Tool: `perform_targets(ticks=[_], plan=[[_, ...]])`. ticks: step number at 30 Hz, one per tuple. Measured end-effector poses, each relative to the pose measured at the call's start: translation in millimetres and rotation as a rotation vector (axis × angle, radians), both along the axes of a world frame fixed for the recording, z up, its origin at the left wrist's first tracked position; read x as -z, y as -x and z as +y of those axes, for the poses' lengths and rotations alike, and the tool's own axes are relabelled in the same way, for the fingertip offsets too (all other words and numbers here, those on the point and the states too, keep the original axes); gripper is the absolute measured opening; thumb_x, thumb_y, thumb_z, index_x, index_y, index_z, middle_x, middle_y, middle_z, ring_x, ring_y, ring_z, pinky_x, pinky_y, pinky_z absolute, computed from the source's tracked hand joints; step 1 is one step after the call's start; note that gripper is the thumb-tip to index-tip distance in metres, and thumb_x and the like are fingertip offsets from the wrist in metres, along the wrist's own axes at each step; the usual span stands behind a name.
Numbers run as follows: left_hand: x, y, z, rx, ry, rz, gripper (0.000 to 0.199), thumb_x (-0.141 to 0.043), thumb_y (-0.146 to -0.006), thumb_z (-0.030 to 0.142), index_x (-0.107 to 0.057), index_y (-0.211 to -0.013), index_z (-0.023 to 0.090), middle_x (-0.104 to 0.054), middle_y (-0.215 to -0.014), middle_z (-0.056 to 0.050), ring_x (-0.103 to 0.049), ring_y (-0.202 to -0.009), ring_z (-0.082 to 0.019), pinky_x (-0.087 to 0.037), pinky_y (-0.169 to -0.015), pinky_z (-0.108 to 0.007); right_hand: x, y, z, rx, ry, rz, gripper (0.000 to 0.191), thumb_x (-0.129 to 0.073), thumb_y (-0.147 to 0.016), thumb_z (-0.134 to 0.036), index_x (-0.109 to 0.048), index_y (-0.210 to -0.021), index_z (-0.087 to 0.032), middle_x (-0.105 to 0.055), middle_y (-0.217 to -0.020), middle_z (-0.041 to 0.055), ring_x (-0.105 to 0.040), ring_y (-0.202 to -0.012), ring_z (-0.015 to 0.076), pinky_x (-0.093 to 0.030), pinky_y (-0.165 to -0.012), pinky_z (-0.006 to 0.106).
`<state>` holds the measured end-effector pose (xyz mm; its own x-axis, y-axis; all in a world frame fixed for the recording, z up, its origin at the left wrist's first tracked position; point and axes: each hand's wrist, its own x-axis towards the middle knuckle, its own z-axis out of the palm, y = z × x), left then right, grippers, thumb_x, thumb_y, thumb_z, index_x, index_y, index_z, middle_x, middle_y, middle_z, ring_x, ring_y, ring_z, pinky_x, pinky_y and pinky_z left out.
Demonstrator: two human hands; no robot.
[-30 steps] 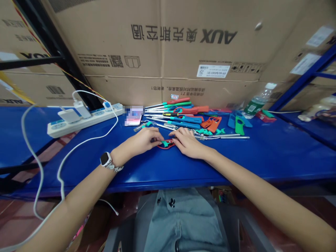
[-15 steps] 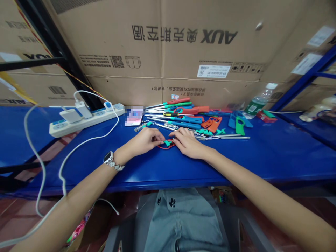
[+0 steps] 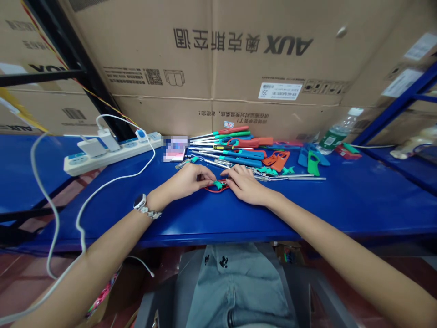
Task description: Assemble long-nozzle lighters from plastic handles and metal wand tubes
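Observation:
Between my hands, on the blue table, lies a red lighter shell (image 3: pixel 214 191) with a small green trigger piece (image 3: pixel 217 185) in it. My left hand (image 3: pixel 193 181) pinches at the green trigger piece from the left, thumb and forefinger closed together. From the right, my right hand (image 3: pixel 246 184) rests over the shell's other end, fingers bent down onto it and partly hiding it. Just behind my hands lie long-nosed lighters (image 3: pixel 246 155) with blue, red and green handles, a yellow-and-black screwdriver (image 3: pixel 222 147) among them. More green trigger pieces (image 3: pixel 268 171) and metal tubes (image 3: pixel 305 176) lie close by on the right.
A white power strip (image 3: pixel 116 157) with plugs and cables stands at the left, near a phone (image 3: pixel 176 150). Loose orange handle shells (image 3: pixel 280 160), blue and green ones, and a water bottle (image 3: pixel 336 134) are at the right. A large cardboard box (image 3: pixel 235 68) closes off the back.
Both hands stay at the red shell with almost the same grip. The green trigger piece appears slightly turned under my left fingertips. The whole view has shifted slightly.

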<state>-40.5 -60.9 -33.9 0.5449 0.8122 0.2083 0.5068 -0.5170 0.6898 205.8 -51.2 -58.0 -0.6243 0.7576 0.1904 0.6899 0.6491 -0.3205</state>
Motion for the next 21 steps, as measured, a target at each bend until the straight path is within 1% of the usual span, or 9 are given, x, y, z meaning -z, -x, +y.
perform_targets(ticks=[5, 8, 10, 12, 14, 18, 21], plan=[[1.9, 1, 0, 0.0, -0.006, -0.006, 0.014, -0.068, -0.092, 0.027, -0.077, -0.096, 0.017, -0.081, -0.086, -0.006, -0.073, -0.075, -0.016, -0.056, -0.073, -0.028, 1.1, -1, -3, 0.0, -0.031, 0.016, 0.033, -0.041, -0.107, -0.029, -0.062, -0.132, -0.022, -0.063, -0.126, 0.0134, -0.054, -0.118, 0.0318, -0.039, -0.102, 0.05], [3.3, 2, 1, 0.002, -0.02, 0.008, 0.014, -0.068, -0.092, 0.026, -0.077, -0.096, 0.017, -0.08, -0.085, -0.005, -0.072, -0.073, -0.016, -0.055, -0.072, -0.029, -3.4, 1, -8, 0.019, -0.094, 0.036, 0.03, -0.046, -0.105, -0.025, -0.063, -0.129, -0.022, -0.064, -0.125, 0.0126, -0.055, -0.118, 0.0315, -0.04, -0.1, 0.05], [3.9, 2, 1, 0.008, -0.042, 0.019, 0.013, -0.068, -0.092, 0.025, -0.077, -0.095, 0.017, -0.079, -0.083, -0.005, -0.071, -0.072, -0.016, -0.055, -0.071, -0.028, -8.3, 6, -12, 0.019, -0.155, 0.073, 0.025, -0.052, -0.102, -0.022, -0.065, -0.124, -0.021, -0.065, -0.122, 0.0117, -0.056, -0.116, 0.0308, -0.041, -0.098, 0.048], [4.2, 2, 1, 0.017, -0.065, 0.024, 0.013, -0.067, -0.092, 0.025, -0.077, -0.095, 0.017, -0.078, -0.082, -0.005, -0.07, -0.072, -0.016, -0.054, -0.071, -0.028, -12.4, 12, -13, -0.011, -0.189, 0.126, 0.019, -0.059, -0.099, -0.023, -0.067, -0.116, -0.02, -0.065, -0.117, 0.0102, -0.058, -0.112, 0.0288, -0.042, -0.095, 0.044], [4.0, 2, 1, 0.022, -0.089, 0.021, 0.013, -0.065, -0.093, 0.024, -0.076, -0.095, 0.018, -0.079, -0.085, -0.005, -0.071, -0.075, -0.016, -0.055, -0.074, -0.03, -14.0, 19, -12, -0.049, -0.155, 0.169, 0.013, -0.065, -0.097, -0.025, -0.068, -0.108, -0.02, -0.065, -0.111, 0.0081, -0.061, -0.104, 0.0251, -0.045, -0.091, 0.04], [2.3, 6, 2, 0.013, -0.141, 0.033, 0.011, -0.066, -0.091, 0.025, -0.075, -0.095, 0.019, -0.076, -0.086, -0.004, -0.067, -0.077, -0.017, -0.054, -0.075, -0.031, -10.6, 28, -7, -0.07, 0.006, 0.259, 0.003, -0.066, -0.092, -0.017, -0.067, -0.094, -0.02, -0.064, -0.097, 0.004, -0.061, -0.084, 0.0171, -0.047, -0.078, 0.032], [1.4, 9, 3, -0.018, -0.224, 0.107, 0.016, -0.07, -0.085, 0.027, -0.074, -0.098, 0.019, -0.072, -0.094, -0.005, -0.064, -0.083, -0.019, -0.053, -0.076, -0.033, -7.8, 27, -5, -0.06, 0.025, 0.314, 0.006, -0.066, -0.09, -0.016, -0.067, -0.086, -0.02, -0.064, -0.09, 0.0026, -0.059, -0.077, 0.0151, -0.046, -0.073, 0.031]])
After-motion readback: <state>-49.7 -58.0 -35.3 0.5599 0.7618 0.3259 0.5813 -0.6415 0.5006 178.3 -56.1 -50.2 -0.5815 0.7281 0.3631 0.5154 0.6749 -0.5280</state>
